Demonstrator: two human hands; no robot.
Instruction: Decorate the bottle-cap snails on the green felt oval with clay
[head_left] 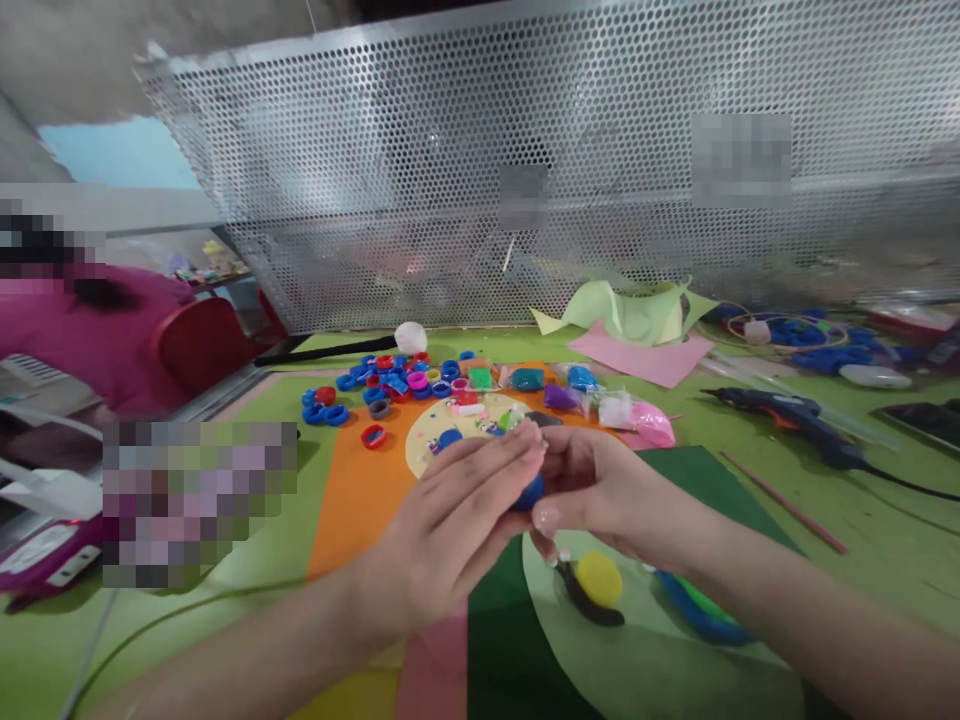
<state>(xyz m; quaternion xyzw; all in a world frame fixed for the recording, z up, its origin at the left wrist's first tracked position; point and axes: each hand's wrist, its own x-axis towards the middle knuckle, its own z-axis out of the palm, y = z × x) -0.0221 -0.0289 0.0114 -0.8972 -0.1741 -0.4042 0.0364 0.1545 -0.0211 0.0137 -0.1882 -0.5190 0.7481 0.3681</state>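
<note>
My left hand (450, 520) and my right hand (592, 490) meet above the table, palms pressed together around a blue lump of clay (529, 493), of which only a small edge shows. The left fingers lie flat over it; the right fingers curl beneath. Below the hands lie a yellow clay ball (598, 577) on a black piece and a blue and green strip (701, 612). Beyond them sits a pale yellow disc (421, 440) with small coloured bits on it.
Several blue, red and pink plastic rings (375, 390) and clay packets (592, 400) lie on orange paper (352, 500). A blue glue gun (795, 415), a thin stick (784, 503), pink and green paper sheets (637, 330) and a perforated metal screen (525, 170) stand behind. A person in magenta (82, 330) sits at left.
</note>
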